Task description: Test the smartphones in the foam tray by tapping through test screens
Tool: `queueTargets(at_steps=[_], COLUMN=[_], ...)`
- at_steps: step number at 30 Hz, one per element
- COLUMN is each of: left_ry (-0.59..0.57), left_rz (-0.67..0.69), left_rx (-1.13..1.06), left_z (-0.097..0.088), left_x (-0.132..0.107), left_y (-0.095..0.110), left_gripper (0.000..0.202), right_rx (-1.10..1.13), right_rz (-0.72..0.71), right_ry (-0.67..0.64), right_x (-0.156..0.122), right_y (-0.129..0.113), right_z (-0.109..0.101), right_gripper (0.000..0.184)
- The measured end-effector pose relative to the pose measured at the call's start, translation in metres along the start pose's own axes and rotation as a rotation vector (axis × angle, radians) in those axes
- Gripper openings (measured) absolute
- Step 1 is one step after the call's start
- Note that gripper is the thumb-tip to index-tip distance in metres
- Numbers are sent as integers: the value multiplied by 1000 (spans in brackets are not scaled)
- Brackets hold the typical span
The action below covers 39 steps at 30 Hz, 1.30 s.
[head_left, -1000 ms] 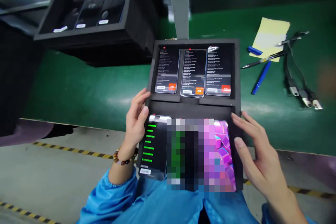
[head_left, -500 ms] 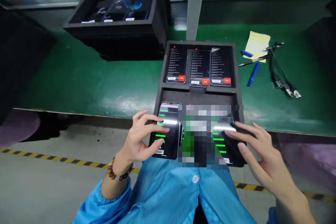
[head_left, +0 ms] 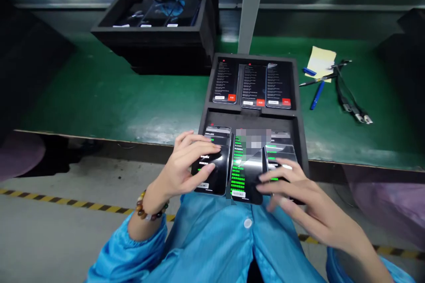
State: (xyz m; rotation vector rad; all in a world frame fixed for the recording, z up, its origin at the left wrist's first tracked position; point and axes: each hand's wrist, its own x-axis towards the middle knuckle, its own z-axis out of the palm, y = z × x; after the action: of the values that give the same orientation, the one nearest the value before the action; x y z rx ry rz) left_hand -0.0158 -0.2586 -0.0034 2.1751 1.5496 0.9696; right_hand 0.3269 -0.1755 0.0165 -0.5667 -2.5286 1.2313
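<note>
Three lit smartphones lie side by side in the near half of a black foam tray (head_left: 252, 120). My left hand (head_left: 191, 163) rests over the left smartphone (head_left: 215, 181), fingers stretched across its screen and nothing gripped. Green and white lines of text show on that screen. The middle smartphone (head_left: 247, 177) carries a column of green text and a white label low down; blurred squares cover its upper part. Over the right smartphone (head_left: 279, 141) and the middle one's edge hovers my right hand (head_left: 295, 194), fingers apart and slightly smeared by motion. It hides the right smartphone's lower half.
Three more smartphones (head_left: 253, 84) with red buttons lie in the tray's far half. A stack of black trays (head_left: 149, 40) holding phones stands at the back left. A yellow notepad (head_left: 320, 59), pens (head_left: 318, 96) and black cables (head_left: 345, 93) lie at the right on the green table (head_left: 149, 101).
My right hand has moved left, from the right smartphone toward the middle one. My left hand stays over the left smartphone, whose text has changed. The view has shifted slightly.
</note>
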Motion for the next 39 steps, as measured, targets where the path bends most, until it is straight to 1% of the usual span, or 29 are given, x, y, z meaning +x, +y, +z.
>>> queueTargets(at_steps=[1,2,3,5,6,8,11,13,16,19,22,27,30,32,34,39], left_ry=[10,24,39,67,80,119,208,243,243,228,225,226,195,177,170,139], left_rz=[-13,-25,-35,-44,-41,-23,18,39,55,57,58,46,44,40,35,-6], left_rx=[3,6,10,23,30,37,28,19,17,18,5,-32,-76,-107,-131,-154], left_z=[-2,-3,-4,-5,-4,-2,2,3,5,7,6,1,-1,-2,-2,1], left_x=[-2,-5,-7,-10,-11,-13,-15,-16,-17,-18,-22,-31,-38,-43,-46,-48], left_y=[-2,-5,-8,-12,-14,-17,-17,-16,-16,-17,-16,-12,-6,-1,4,13], left_gripper=[29,28,27,27,27,26,22,19,18,17,17,17,19,20,21,25], right_rx=[81,130,133,25,-51,-162,-200,-199,-210,-223,-244,-290,-313,-312,-292,-232], right_rz=[-24,-34,-24,42,75,102,42,-4,-43,-58,-97,-190,-193,-186,-168,-9], right_ry=[11,57,134,305,366,415,385,347,279,252,234,79,14,15,52,180], right_x=[-8,-16,-24,-38,-44,-53,-63,-67,-71,-69,-58,-26,-16,-17,-22,-33], right_y=[1,4,7,15,19,27,32,32,31,26,16,-4,-7,-4,1,10], right_z=[-5,-9,-13,-16,-16,-12,-4,-1,-1,-1,2,14,17,17,15,10], right_gripper=[34,33,33,34,36,38,39,40,43,46,50,53,52,54,56,54])
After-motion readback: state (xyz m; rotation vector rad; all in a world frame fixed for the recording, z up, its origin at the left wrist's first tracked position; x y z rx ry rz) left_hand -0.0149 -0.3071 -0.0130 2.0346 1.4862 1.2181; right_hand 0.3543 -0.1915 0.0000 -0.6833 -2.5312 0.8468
